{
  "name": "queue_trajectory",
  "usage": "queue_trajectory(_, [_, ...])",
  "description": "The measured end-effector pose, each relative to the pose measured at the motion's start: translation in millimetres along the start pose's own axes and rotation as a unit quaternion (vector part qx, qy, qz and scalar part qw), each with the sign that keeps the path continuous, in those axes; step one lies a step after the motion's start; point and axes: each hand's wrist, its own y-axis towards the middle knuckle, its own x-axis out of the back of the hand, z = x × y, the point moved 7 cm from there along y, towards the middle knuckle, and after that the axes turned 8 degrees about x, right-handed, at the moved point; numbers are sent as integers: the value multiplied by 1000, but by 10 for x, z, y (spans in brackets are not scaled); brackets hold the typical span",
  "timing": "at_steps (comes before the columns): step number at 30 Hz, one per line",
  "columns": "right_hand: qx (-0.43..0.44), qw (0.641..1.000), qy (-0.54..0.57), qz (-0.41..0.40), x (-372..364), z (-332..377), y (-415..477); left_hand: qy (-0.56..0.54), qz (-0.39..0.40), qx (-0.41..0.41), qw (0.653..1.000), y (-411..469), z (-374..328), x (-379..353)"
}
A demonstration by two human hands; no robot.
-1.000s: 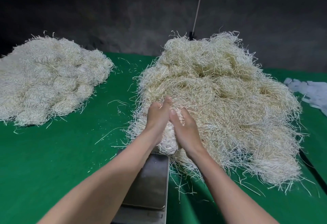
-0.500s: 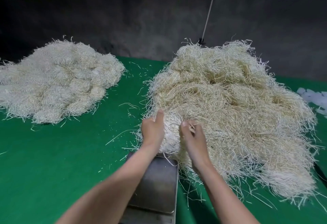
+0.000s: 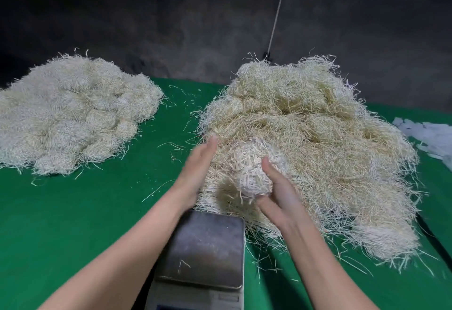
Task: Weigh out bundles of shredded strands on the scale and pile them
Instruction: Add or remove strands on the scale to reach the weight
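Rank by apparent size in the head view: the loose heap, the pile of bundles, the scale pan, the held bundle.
1. loose heap
2. pile of bundles, cut off at the left edge, so unsure
3. scale pan, enlarged by nearness
4. bundle

We see bright light from above on the green table [image 3: 73, 224] vs. a dim wall [image 3: 122, 28] behind, soft shadow below the bundle [image 3: 249, 172], motion blur on left hand [image 3: 198, 167] & right hand [image 3: 278, 192], wide-angle bend at edges.
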Motion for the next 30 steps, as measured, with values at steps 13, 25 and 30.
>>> queue_trajectory(13, [99, 945, -283, -128, -26, -505, -38, -104, -163, 0, 981, 21, 341, -2])
queue_trajectory(25, [73, 946, -298, -108, -89, -614, 343, -276, 18, 115, 954, 7, 734, 285])
queue_trajectory(30, [42, 903, -427, 14, -359, -920, 651, -297, -58, 93, 949, 224, 741, 1224])
